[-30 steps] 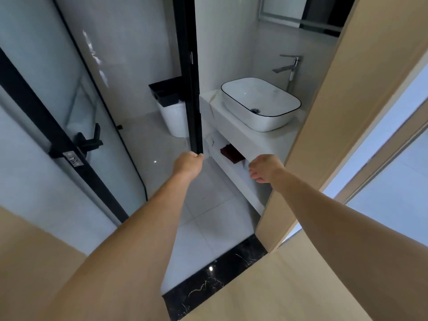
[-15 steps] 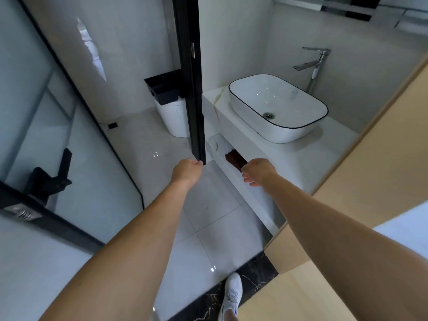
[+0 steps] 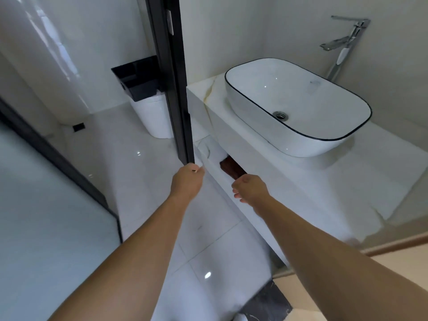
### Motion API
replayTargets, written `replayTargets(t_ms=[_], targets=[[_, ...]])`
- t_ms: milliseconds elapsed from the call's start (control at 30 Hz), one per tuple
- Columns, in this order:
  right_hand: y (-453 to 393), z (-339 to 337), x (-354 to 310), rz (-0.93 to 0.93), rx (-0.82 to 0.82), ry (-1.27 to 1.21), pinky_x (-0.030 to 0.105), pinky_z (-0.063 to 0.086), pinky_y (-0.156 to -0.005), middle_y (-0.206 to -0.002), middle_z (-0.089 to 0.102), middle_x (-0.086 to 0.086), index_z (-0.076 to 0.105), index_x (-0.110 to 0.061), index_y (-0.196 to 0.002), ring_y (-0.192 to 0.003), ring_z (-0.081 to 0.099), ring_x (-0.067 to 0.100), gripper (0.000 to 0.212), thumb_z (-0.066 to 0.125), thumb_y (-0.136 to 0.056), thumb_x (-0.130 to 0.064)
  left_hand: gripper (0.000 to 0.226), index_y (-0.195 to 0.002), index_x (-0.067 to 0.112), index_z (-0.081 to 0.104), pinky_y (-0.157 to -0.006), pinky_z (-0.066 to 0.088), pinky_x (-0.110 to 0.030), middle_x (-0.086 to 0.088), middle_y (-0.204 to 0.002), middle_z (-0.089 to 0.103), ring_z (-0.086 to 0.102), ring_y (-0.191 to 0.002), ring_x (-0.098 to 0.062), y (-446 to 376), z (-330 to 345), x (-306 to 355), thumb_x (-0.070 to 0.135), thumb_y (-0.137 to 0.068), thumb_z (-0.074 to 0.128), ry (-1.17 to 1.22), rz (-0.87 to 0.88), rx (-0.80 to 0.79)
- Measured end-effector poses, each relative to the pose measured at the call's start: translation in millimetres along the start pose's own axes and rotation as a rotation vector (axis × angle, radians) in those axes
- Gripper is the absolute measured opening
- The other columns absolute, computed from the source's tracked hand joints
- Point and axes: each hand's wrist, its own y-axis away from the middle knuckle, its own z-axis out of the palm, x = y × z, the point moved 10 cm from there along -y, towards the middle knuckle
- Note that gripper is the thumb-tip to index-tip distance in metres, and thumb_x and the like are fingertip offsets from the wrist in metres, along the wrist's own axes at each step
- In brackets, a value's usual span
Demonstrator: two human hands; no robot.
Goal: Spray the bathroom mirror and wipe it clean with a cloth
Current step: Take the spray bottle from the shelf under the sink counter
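The mirror is outside the view and I see no spray bottle. A dark reddish-brown cloth [image 3: 230, 167] lies in the open shelf under the white vanity counter [image 3: 347, 181]. My right hand [image 3: 251, 189] hovers just in front of the cloth, palm down, fingers loosely curled and holding nothing; I cannot tell whether it touches the cloth. Further left, my left hand [image 3: 188, 180] is stretched forward with its fingers closed, right at the lower visible end of a black vertical frame [image 3: 176, 89].
A white basin with a black rim [image 3: 298, 135] sits on the counter, with a chrome tap [image 3: 342, 40] behind it. A white bin with a black liner [image 3: 148, 105] stands on the tiled floor behind the frame. A glass door with a black frame [image 3: 58, 158] is on the left.
I have moved further into the bathroom, so the basin and shelf are closer and larger. The mirror's lower edge has left the top of the view. My right hand has come nearer the cloth.
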Motion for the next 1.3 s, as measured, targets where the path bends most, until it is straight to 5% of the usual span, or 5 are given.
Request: replayTargets(t_ms=[200,533,767,1100,1300], targets=[[-100.7,57.7,68.6,-0.010,0.103,-0.008,0.047,0.054,-0.093,-0.110,0.070,0.020,0.069,-0.001,-0.108,-0.107,0.065,0.037,0.028,0.055,-0.090,-0.017,0.040,-0.134,0.014,0.058,-0.094,0.046,-0.031,-0.005,-0.133,0.060,0.055,-0.119,-0.026,-93.9,86.1,-76.7,0.035,-0.102,0.045,-0.005,0.034,-0.053],[-227.1,84.8,172.6,-0.035,0.330,0.009,0.046,0.057,-0.086,-0.104,0.068,0.021,0.066,0.004,-0.101,-0.096,0.068,0.036,0.025,0.055,-0.087,-0.012,0.022,-0.113,0.018,0.062,-0.093,0.045,-0.033,-0.002,-0.108,0.061,0.056,-0.107,-0.025,-199.7,219.4,-125.4,0.031,-0.101,0.049,0.007,0.256,-0.105],[-277.1,50.6,249.0,0.039,0.564,-0.022,0.029,0.046,-0.064,-0.094,0.061,0.010,0.059,-0.009,-0.100,-0.073,0.055,0.022,0.015,0.056,-0.093,-0.022,0.042,-0.138,0.014,0.055,-0.104,0.042,-0.033,-0.008,-0.135,0.061,0.055,-0.126,-0.025,-238.6,306.7,-123.7,0.032,-0.101,0.052,0.039,0.440,-0.156],[-300.1,-17.3,296.2,0.035,0.812,-0.208,0.048,0.039,-0.112,-0.152,0.035,0.010,0.023,-0.017,-0.151,-0.138,0.039,0.035,0.105,0.083,-0.071,-0.049,0.042,-0.142,0.017,0.051,-0.110,0.040,-0.038,-0.007,-0.143,0.055,0.050,-0.132,-0.024,-246.5,372.2,-125.0,0.030,-0.103,0.048,0.057,0.477,-0.254],[-324.9,-25.1,272.4,-0.147,0.721,-0.276,0.043,0.045,-0.103,-0.136,0.048,0.008,0.028,-0.023,-0.145,-0.127,0.049,0.031,0.099,0.089,-0.069,-0.035,0.041,-0.142,0.019,0.052,-0.110,0.041,-0.041,-0.006,-0.143,0.054,0.051,-0.130,-0.024,-252.4,368.2,-123.5,0.031,-0.103,0.048,0.092,0.502,-0.231]])
